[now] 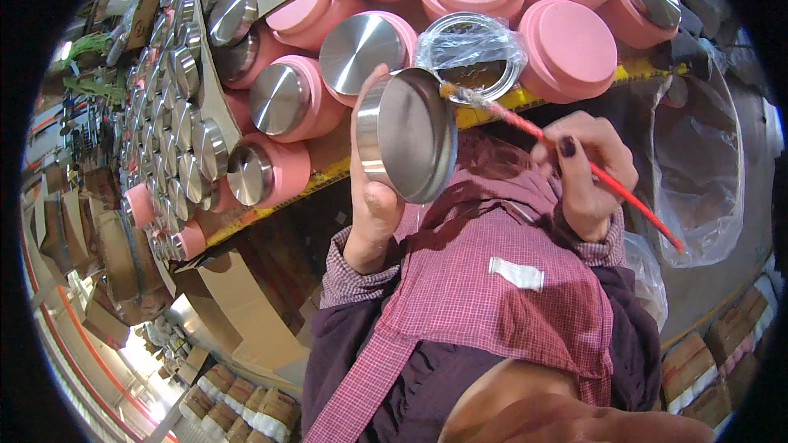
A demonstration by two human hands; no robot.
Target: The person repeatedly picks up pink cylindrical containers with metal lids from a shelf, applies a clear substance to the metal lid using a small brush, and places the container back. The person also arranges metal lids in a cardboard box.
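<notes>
My left hand [372, 197] holds a round stainless-steel lid [409, 135] on edge, its thumb near the lower rim and its fingers behind. A thin brush with a red handle [622, 187] is pinched in my right hand [585, 166]. The worn, pale brush tip [452, 92] lies close to the lid's upper right edge; whether it touches cannot be told. Just beyond, a clear ring wrapped in plastic film [471, 49] rests by pink containers [569, 49]. Several of these, such as the one behind the lid, carry brushed steel discs [360, 52].
A yellow strip [277, 194] runs along the table's front edge. Many steel lids [209, 147] stand at the left behind a cardboard divider [218, 74]. A clear plastic bag [699, 166] hangs at the right. Cardboard [246, 307] lies below the table at the left.
</notes>
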